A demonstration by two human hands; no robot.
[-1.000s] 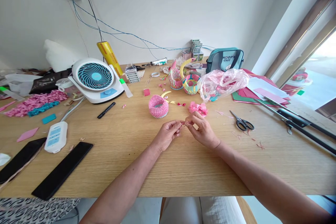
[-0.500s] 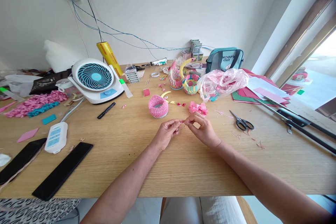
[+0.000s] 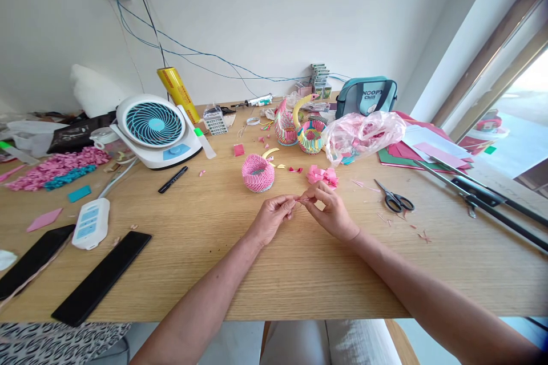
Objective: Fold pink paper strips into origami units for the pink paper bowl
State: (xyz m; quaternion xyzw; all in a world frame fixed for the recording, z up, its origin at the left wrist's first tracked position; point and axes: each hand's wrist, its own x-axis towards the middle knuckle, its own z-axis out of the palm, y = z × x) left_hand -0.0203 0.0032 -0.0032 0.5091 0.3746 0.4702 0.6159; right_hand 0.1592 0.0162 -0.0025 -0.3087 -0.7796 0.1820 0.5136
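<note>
Between my fingertips, low over the wooden table, is a small pink piece of paper [image 3: 298, 200], mostly covered by the fingers. My left hand [image 3: 274, 217] pinches one end of it, while my right hand [image 3: 327, 211] pinches the other. Just beyond stands a pink woven-looking basket of folded paper pieces [image 3: 258, 174], with a yellow curved neck [image 3: 270, 153] behind it. A pile of pink paper slips [image 3: 322, 175] lies past my right hand. Farther back are a multicoloured folded-paper swan [image 3: 311, 136] and a pink one [image 3: 286, 125].
Scissors [image 3: 394, 197] and paper scraps lie right, near a paper trimmer [image 3: 479, 191] and coloured sheets [image 3: 428, 142]. A fan [image 3: 154, 128], black marker [image 3: 173, 179], power strip [image 3: 91, 223] and black slab [image 3: 103, 278] are left. A plastic bag [image 3: 363, 131] sits at the back.
Both hands stay almost in place, with only slight finger movement. The pink paper remains pinched between them, and the objects on the table have not moved.
</note>
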